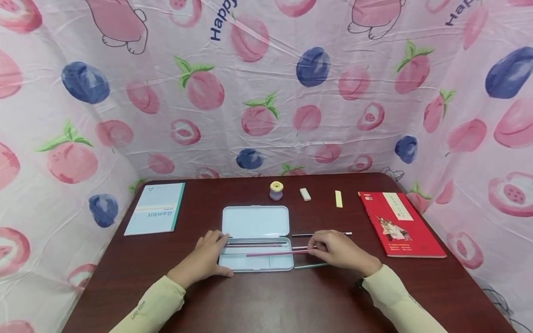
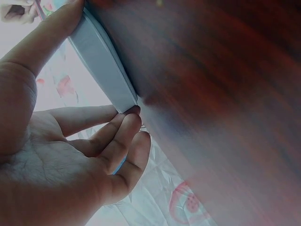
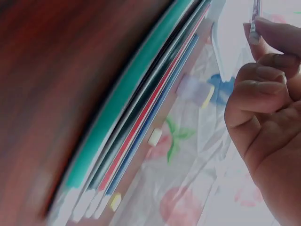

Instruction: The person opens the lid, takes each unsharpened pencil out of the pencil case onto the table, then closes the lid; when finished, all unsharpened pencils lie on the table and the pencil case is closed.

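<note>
A light blue pencil case (image 1: pixel 260 262) lies with its lid raised back, and pencils (image 1: pixel 258 243) lie in its rear compartment. My left hand (image 1: pixel 206 256) holds the case's left end, thumb at the front edge and fingers toward the back corner. In the left wrist view, curled fingertips (image 2: pixel 134 113) touch the case's corner. My right hand (image 1: pixel 339 249) pinches a pink-red pencil (image 1: pixel 275 253) by its right end, with the other end over the case. Beneath that hand, a green pencil (image 3: pixel 120 108), a red pencil (image 3: pixel 141 120) and other pencils lie on the table.
Along the back stand or lie a yellow-and-purple cylinder (image 1: pixel 276 190), a white eraser (image 1: pixel 305 194) and a yellow strip (image 1: pixel 338 199). A pale blue notebook (image 1: pixel 156 208) lies at the left, a red book (image 1: pixel 401 226) at the right. Patterned cloth (image 1: pixel 266 92) surrounds the table's back and sides.
</note>
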Demonstrator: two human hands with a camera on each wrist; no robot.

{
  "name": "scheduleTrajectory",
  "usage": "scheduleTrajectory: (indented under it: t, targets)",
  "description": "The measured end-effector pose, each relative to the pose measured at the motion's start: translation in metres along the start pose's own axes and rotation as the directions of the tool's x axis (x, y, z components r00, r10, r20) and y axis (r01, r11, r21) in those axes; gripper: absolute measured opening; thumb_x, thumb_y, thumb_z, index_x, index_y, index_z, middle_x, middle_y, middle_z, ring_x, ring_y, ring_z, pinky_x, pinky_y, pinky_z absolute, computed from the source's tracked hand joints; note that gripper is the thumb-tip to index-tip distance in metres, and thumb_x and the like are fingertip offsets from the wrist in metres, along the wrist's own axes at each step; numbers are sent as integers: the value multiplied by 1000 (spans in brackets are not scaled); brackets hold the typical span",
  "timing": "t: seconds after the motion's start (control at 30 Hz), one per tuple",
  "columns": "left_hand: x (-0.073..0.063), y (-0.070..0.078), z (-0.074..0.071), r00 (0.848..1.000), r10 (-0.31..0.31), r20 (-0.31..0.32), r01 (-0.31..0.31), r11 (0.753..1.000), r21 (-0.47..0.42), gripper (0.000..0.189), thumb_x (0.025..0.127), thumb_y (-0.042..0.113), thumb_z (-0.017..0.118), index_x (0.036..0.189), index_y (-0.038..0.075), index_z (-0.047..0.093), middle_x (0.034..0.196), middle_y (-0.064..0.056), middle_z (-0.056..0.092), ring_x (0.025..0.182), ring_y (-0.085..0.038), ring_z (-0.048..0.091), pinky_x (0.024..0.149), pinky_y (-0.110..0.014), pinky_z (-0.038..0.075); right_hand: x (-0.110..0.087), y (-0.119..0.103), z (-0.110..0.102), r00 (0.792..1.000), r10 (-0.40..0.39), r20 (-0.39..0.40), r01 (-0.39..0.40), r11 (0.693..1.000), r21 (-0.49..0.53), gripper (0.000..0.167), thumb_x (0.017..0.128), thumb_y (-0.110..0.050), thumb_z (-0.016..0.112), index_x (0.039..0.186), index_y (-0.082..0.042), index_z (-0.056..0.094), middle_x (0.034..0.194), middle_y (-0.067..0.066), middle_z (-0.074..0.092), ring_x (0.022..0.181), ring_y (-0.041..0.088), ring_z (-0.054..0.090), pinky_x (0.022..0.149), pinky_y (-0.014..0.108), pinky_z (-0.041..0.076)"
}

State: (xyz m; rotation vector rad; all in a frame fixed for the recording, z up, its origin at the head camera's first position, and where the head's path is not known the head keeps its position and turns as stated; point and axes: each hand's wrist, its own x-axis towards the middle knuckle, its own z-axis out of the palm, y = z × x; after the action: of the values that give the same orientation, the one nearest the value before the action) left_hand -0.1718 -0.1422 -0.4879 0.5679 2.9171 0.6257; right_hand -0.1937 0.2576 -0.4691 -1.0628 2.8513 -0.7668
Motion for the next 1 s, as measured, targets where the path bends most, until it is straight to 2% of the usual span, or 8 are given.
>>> scheduleTrajectory:
  t: [0.2,0.5,0.67,0.9,1.0]
  targets:
    - [0,-2,2,1000,-3,4,3,1000,-5,106,69,41,101,152,-5,54,142,-19,58,129,-32,49,110,-51,42,-26,13,-9,998,44,33,-47,996,75,12,92,-14,84,96,-21,75,72,-17,57,61,-6,44,60,19,45]
    - [1,-2,2,1000,5,-2,-5,1000,12,106,69,43,101,151,-5,54,141,-20,59,128,-32,50,109,-51,42,-57,26,-16,999,31,6,-32,989,143,7,95,-20,81,95,-20,74,72,-15,55,65,-7,44,60,18,43]
    - [1,-2,2,1000,3,-4,-3,1000,11,106,69,43,101,152,-4,54,142,-19,59,128,-32,50,110,-51,43,-69,31,-18,999,35,11,-37,980,196,7,95,-18,82,96,-18,75,73,-14,58,65,-6,47,60,19,46]
    - [1,-2,3,1000,-4,-1,4,1000,4,106,69,42,101,152,-4,54,142,-20,59,129,-32,50,111,-52,43,-82,38,-20,999,45,29,-49,980,193,12,93,-16,83,97,-24,74,73,-17,57,65,-7,47,59,18,47]
    - [1,-1,2,1000,-4,0,4,1000,3,106,69,42,101,152,-5,54,142,-20,58,129,-32,50,112,-52,42,-86,41,-23,996,75,49,-82,981,177,11,93,-18,83,97,-24,75,73,-17,58,64,-6,47,59,18,47]
